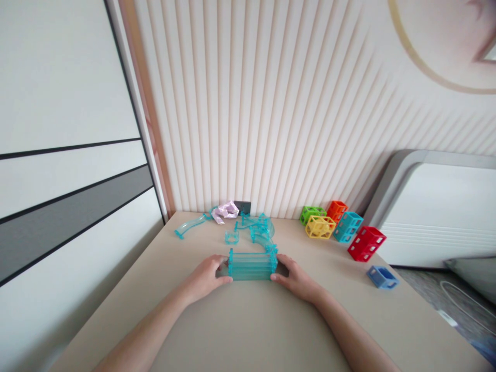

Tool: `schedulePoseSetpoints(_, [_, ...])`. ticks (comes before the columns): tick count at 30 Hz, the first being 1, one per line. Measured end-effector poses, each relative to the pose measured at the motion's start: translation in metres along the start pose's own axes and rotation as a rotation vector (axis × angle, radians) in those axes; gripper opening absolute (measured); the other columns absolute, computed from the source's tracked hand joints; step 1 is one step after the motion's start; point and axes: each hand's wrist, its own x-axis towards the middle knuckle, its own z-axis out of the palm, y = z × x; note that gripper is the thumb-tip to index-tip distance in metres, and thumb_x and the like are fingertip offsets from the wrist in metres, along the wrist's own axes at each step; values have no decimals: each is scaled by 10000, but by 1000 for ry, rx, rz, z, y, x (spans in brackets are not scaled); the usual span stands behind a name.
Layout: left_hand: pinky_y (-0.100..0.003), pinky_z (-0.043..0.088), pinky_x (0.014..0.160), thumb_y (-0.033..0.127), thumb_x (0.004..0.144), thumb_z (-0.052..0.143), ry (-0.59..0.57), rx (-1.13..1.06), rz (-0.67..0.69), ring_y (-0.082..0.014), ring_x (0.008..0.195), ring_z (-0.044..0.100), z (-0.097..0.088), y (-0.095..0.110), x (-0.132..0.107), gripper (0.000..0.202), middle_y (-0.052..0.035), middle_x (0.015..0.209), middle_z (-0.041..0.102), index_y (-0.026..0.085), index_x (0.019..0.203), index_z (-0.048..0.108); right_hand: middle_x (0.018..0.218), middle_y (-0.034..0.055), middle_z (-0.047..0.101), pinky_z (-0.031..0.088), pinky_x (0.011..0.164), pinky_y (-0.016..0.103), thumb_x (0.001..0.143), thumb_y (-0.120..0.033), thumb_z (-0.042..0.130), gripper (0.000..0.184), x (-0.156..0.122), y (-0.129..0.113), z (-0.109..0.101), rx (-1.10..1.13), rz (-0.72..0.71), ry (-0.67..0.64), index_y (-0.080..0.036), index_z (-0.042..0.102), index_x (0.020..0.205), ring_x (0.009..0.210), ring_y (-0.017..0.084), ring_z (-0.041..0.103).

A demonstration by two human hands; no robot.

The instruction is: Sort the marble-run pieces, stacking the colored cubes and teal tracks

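A bundle of straight, see-through teal track pieces (252, 269) lies in front of me, the lengths running left to right. My left hand (211, 275) grips its left end, thumb at the front and fingers curled behind. At the right end my right hand (291, 276) holds it the same way. Just behind stand several curved teal track pieces (261, 235) in a loose heap, close to the bundle's right end. A small clear teal connector (231, 237) sits apart from them. Farther left rests a long bent teal track piece (191, 225).
Along the back lie crumpled pinkish foil (225, 211) and a dark wall socket (243, 207). On the right stand open-sided blocks: green (311, 213), yellow (320, 227), orange (337, 210), teal (348, 227), red (366, 244) and blue (383, 278). A ribbed wall (248, 103) borders the table.
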Motion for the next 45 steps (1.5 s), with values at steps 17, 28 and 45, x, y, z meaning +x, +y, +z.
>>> schedulePoseSetpoints(17, [-308,467,868,410,865,629,51,-41,121,-183,896,604,-7,7,-3,388,-52,1086,681,200,1188,579,1235,129,640,446,1019,476,880,-568,611,549,-1,3,0,5,32,-23,-200,578,1286,1147,310,581])
schedulePoseSetpoints(28, [-295,469,839,422,867,644,83,-48,130,-178,867,599,-4,6,-1,350,-36,1018,688,204,1139,611,1210,127,647,450,1017,474,872,-571,617,563,-2,4,1,-4,26,-11,-204,574,1296,1128,306,592])
schedulePoseSetpoints(45, [-296,486,829,378,812,699,94,-40,107,-189,852,614,-1,-1,0,374,-42,977,697,197,1135,640,1131,107,681,501,947,446,903,-547,591,484,-2,6,3,7,-14,21,-217,589,1257,1041,286,637])
